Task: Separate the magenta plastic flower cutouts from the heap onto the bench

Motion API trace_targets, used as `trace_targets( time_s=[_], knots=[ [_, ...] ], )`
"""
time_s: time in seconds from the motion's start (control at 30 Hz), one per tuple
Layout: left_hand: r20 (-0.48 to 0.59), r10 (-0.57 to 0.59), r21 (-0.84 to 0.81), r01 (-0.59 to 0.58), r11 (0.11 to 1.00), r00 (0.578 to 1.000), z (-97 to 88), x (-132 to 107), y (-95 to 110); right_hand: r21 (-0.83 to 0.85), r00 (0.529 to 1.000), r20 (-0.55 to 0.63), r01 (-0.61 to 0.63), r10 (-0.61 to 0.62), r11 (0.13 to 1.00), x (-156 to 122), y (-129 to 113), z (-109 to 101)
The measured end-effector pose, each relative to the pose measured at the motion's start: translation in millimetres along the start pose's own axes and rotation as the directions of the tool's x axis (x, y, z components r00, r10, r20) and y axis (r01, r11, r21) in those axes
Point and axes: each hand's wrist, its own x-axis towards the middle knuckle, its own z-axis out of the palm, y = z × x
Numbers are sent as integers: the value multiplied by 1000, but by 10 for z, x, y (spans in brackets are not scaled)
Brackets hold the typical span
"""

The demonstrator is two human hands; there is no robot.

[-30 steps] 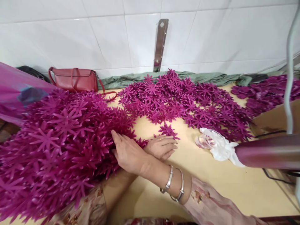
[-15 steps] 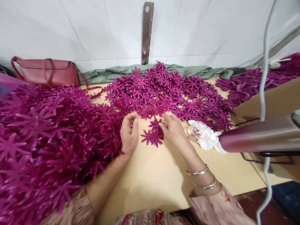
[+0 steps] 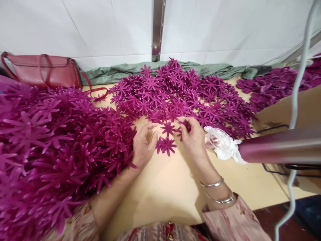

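Between my hands, a few purple fabric flower pieces [image 3: 168, 145] with finger-like petals lie on the tan table [image 3: 160, 190]. One single piece [image 3: 168, 128] lies a little farther back. My right hand [image 3: 193, 137] pinches another purple flower piece [image 3: 185, 126] between thumb and fingers, just right of these. My left hand [image 3: 145, 144] is curved with thumb and forefinger apart, its thumb beside the nearest pieces, and I see nothing in its grasp. A large heap of the same pieces [image 3: 50, 147] rises left of my left arm, and a second heap [image 3: 173, 90] spreads beyond both hands.
A crumpled white plastic bag [image 3: 223, 145] lies right of my right hand, against a shiny metal cylinder [image 3: 281, 144]. A pale cable [image 3: 294, 100] hangs at the right. A red handbag [image 3: 47, 70] and green cloth [image 3: 107, 74] sit along the wall. More purple pieces [image 3: 278, 85] lie back right.
My right hand has moved right, away from the small group, with a flower piece in its fingers. My left hand has moved right, toward the pieces, and its thumb and forefinger have parted.
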Motion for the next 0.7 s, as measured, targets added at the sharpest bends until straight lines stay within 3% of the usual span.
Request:
trace_targets(
  time_s=[0.1,0.23,0.37,0.53,0.7],
  knots=[
    [4,-8,5,8,1000,1000,12,1,-14,-48,999,-28,24,-25,999,-31,-9,32],
    [-1,-25,1,25,1000,1000,17,-7,-33,-196,991,123,84,-60,977,-90,-74,90],
    [1,-11,-2,11,1000,1000,16,-6,-29,-139,974,208,117,-87,983,-108,-134,104],
    [16,2,-8,-2,1000,1000,16,2,-11,-1,981,180,78,-76,997,-67,-140,44],
    [14,67,47,-68,997,998,-3,-9,94,-2,993,117,-12,12,1000,-29,-128,-55]
  ],
)
